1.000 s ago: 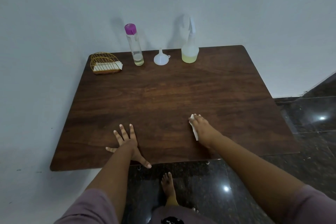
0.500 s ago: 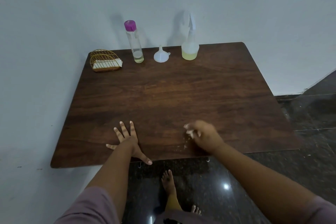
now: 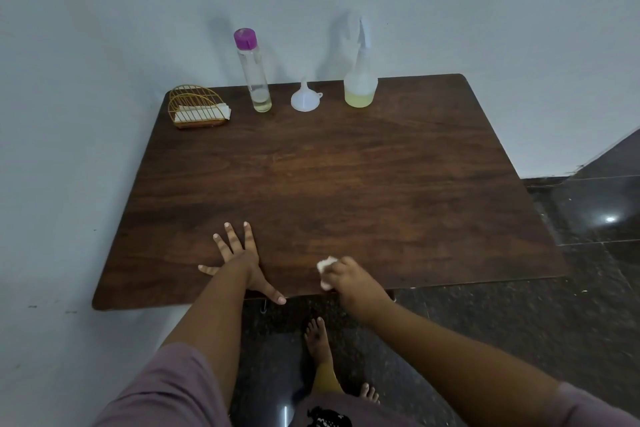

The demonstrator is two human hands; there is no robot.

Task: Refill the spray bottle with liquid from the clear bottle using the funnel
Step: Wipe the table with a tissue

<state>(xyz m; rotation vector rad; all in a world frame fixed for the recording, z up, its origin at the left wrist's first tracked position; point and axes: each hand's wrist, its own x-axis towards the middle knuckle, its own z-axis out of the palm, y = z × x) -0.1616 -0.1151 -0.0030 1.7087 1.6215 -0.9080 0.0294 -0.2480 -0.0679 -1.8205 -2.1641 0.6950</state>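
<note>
right hand (image 3: 349, 279): a second ago it lies flatter on the table (image 3: 346, 166), further from me and to the right, with the white tissue (image 3: 327, 270) pressed beneath my fingers; now it sits at the near edge — closer to my left hand (image 3: 242, 263).
grip: my fingers go from lying over the tissue to curling round it.
tissue: from a flat strip under my palm to a bunched wad — it shows at the left of my knuckles.
my view: the table's far edge sits higher in the picture half a second ago than it does a second ago.
</note>
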